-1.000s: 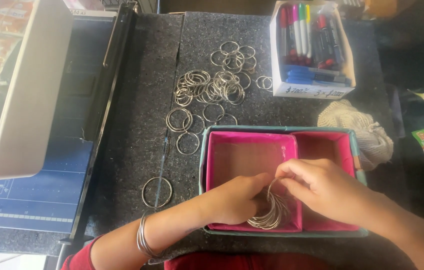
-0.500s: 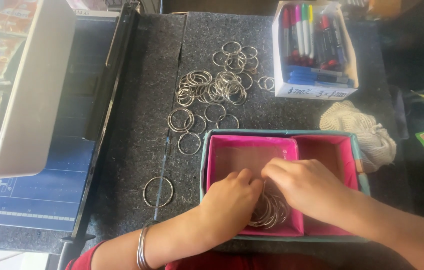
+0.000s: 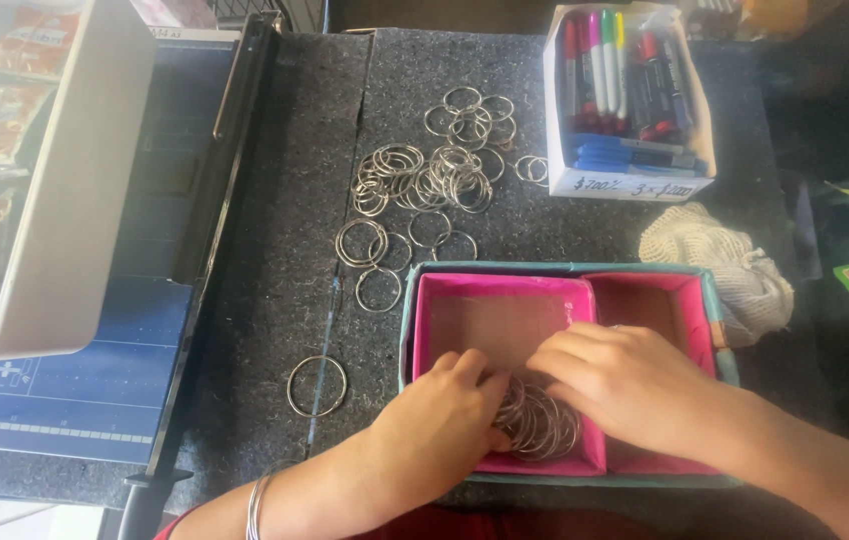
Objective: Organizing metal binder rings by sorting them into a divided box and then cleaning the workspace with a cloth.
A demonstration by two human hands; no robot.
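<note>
Presently both hands work inside the shallow pink-lined cardboard box with teal outer walls (image 3: 413, 330), at the six o'clock edge of the dark speckled stone counter (image 3: 275, 260). The left hand (image 3: 440, 425) and the right hand (image 3: 635, 385) meet over a bundle of thin silver metal rings (image 3: 540, 425) lying in the near corner of the box's left compartment. Left fingers are curled down against the bundle's nine o'clock side; right fingers arch over its top and three o'clock side. Whether either hand pinches the rings or merely presses them cannot be told, as the fingertips are hidden.

Judgement on method: the rings overlap and will likely slide and spring apart, so the stack should be squared between both hands, kept flat on the box floor and pushed against the pink divider wall (image 3: 590, 330) before any release.

Surroundings: a loose heap of matching silver rings (image 3: 435, 175) lies at twelve o'clock of the box, well apart from it, and a single ring (image 3: 317, 385) lies at nine o'clock of the left hand. A white open carton of coloured marker pens (image 3: 630, 185) stands at one o'clock, a cream knitted cloth (image 3: 715, 255) beside the box's far right corner. A blue paper trimmer with black arm (image 3: 75, 400) occupies the nine o'clock side.
</note>
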